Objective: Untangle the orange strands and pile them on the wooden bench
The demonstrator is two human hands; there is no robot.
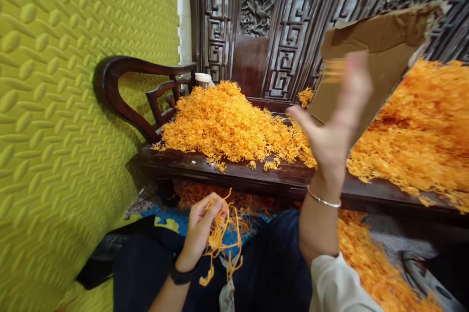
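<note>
My left hand [205, 219], wearing a dark wristband, is closed on a tangle of orange plastic strands [217, 239] above my lap. Loose ends of the strands dangle below the fingers. My right hand [337, 126] is raised over the bench, smeared by motion, with thumb and fingers spread. A blurred orange piece [334, 71] appears just left of its fingers, apparently in the air. Behind that hand a brown cardboard sheet [381, 68] stands tilted. Left of the cardboard lies a heap of small, many-legged orange plastic pieces [227, 124].
A dark wooden bench [220, 173] with a curved armrest [110, 87] and carved back carries the heaps. Another, larger orange heap [425, 131] lies right of the cardboard. A white-lidded container [203, 79] stands behind the left heap. More orange strands [366, 248] cover the floor. A yellow textured wall [66, 107] borders the left.
</note>
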